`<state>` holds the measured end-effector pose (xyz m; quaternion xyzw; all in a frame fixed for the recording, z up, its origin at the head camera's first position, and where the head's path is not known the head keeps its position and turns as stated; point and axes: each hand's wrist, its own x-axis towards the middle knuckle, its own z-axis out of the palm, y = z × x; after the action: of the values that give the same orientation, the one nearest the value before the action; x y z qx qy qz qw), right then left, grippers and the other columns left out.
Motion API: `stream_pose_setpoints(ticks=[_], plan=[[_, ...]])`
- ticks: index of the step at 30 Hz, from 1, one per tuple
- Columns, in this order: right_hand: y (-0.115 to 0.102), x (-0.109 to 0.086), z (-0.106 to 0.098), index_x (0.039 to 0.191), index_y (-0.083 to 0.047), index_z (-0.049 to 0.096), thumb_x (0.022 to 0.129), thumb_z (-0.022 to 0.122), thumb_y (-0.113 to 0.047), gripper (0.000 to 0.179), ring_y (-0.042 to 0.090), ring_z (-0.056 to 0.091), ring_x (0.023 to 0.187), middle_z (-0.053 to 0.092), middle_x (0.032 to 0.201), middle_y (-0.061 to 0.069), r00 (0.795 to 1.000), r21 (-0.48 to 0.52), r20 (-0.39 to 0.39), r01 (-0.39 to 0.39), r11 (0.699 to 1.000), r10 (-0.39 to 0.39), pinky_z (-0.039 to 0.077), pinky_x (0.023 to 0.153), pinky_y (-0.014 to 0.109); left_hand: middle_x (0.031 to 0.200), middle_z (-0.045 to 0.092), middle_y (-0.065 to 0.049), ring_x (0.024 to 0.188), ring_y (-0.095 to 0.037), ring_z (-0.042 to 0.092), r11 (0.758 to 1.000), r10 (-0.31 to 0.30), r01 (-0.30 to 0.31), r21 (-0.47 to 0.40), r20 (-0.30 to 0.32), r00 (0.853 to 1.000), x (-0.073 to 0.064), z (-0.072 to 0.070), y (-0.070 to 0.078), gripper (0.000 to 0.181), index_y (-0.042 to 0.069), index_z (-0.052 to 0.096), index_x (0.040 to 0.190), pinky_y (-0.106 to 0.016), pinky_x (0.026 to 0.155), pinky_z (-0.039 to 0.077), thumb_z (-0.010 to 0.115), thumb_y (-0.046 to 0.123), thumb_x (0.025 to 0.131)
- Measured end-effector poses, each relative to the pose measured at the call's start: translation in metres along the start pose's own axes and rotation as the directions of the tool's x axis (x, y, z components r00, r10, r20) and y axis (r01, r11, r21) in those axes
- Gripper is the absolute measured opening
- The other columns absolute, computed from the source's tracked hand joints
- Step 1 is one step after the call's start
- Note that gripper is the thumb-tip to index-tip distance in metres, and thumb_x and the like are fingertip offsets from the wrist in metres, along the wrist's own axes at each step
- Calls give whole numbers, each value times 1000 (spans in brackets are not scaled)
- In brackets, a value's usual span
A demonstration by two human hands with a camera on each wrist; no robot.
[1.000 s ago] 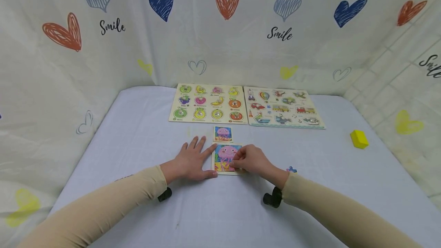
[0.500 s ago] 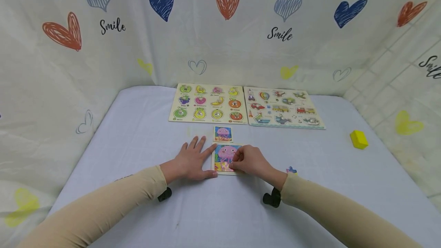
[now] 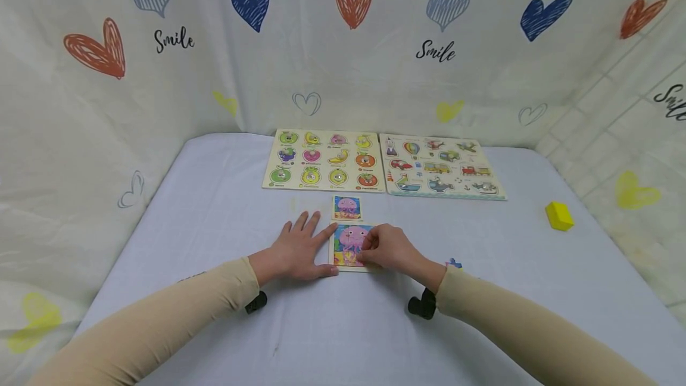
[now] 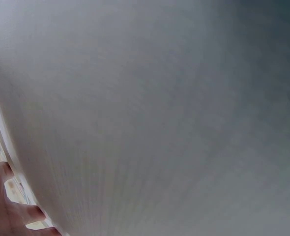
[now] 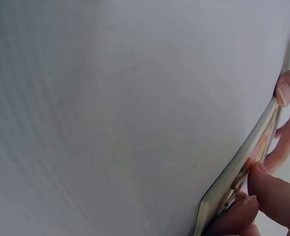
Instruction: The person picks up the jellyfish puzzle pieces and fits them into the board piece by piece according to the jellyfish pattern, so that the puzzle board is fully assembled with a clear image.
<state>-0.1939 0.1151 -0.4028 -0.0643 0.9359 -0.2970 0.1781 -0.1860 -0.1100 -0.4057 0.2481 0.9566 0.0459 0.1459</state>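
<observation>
A jigsaw puzzle board (image 3: 352, 237) with a pink jellyfish picture lies flat on the table. My left hand (image 3: 297, 250) is spread on the cloth, its index finger and thumb touching the board's left edge. Over the board's right side, my right hand (image 3: 393, 250) pinches a small puzzle piece (image 5: 242, 185) between thumb and fingers, low against the board; the hand hides most of that piece. Just behind the board lies a smaller jellyfish picture card (image 3: 347, 208). A loose blue puzzle piece (image 3: 454, 263) shows beside the right wrist, partly hidden by the sleeve.
At the back stand a fruit puzzle board (image 3: 325, 161) and a vehicle puzzle board (image 3: 443, 167), side by side. A yellow block (image 3: 560, 216) sits toward the right edge. The table (image 3: 214, 207) has a white cloth, with a heart-printed curtain (image 3: 348, 64) behind.
Both hands keep their places. The right fingers stay at the same spot on the board, with only a very slight shift of the right wrist.
</observation>
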Motion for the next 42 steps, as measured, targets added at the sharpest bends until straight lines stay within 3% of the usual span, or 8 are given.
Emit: stream_pose_setpoints(ticks=[22, 42], plan=[[-13, 1, 5, 74, -13, 63, 88, 82, -33, 31, 15, 54, 66, 58, 66, 0, 1000, -99, -16, -18, 995, 17, 35, 58, 26, 169, 20, -21, 155, -47, 20, 1000, -1, 1, 18, 0, 1000, 3, 2, -2, 92, 25, 26, 164, -66, 118, 29, 56, 73, 91], [-5, -1, -2, 83, -9, 66, 90, 79, -21, 19, 16, 53, 74, 60, 75, 3, 1000, -2, 8, -5, 1000, 5, 40, 64, 25, 169, 19, -22, 155, -47, 19, 1000, -2, 2, 5, 2, 1000, 3, 4, -3, 92, 24, 26, 164, -66, 118, 28, 56, 72, 91]])
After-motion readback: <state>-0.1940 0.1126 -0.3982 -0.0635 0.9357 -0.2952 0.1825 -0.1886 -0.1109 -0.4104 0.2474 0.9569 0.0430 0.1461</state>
